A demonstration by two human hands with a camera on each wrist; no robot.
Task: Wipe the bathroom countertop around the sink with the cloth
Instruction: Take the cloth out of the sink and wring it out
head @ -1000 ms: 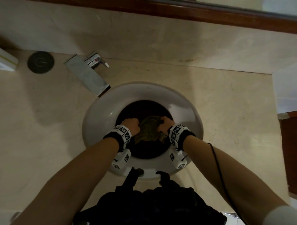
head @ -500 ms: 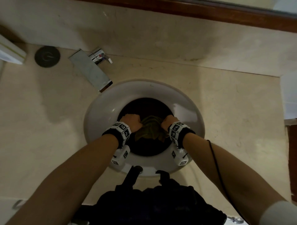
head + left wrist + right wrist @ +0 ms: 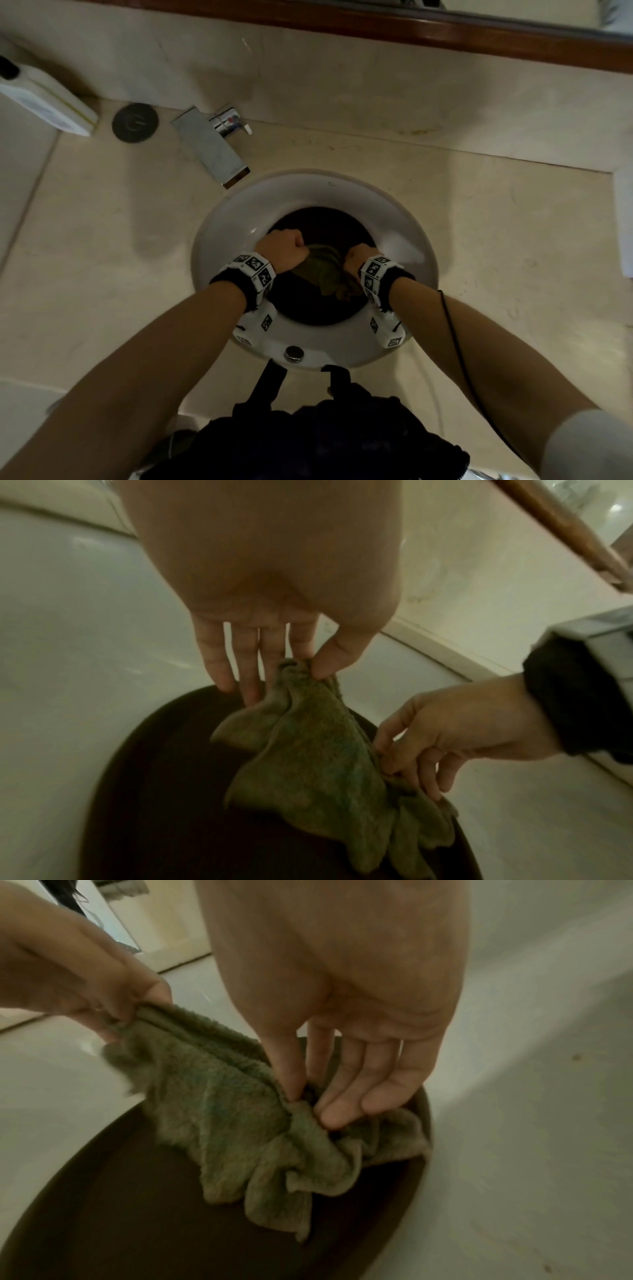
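Observation:
An olive-green cloth (image 3: 322, 272) hangs bunched over the dark bottom of the round white sink (image 3: 233, 219), stretched between both hands. My left hand (image 3: 284, 251) pinches one end of the cloth (image 3: 315, 753) between thumb and forefinger (image 3: 308, 666), its other fingers straight. My right hand (image 3: 354, 262) pinches the other end of the cloth (image 3: 240, 1112) between thumb and fingers (image 3: 301, 1096). The beige stone countertop (image 3: 102, 240) surrounds the sink on all sides.
A chrome faucet (image 3: 214, 147) reaches toward the sink from the back left. Left of it sit a round dark metal cap (image 3: 134, 122) and a white box (image 3: 48, 99). A marble backsplash (image 3: 342, 85) with a wooden ledge (image 3: 376, 27) runs behind. A black cable (image 3: 455, 342) trails along my right forearm.
Both hands have risen slightly and drawn apart, holding the cloth stretched a little wider above the sink bottom. The head view has tilted down, showing more of the counter's left side.

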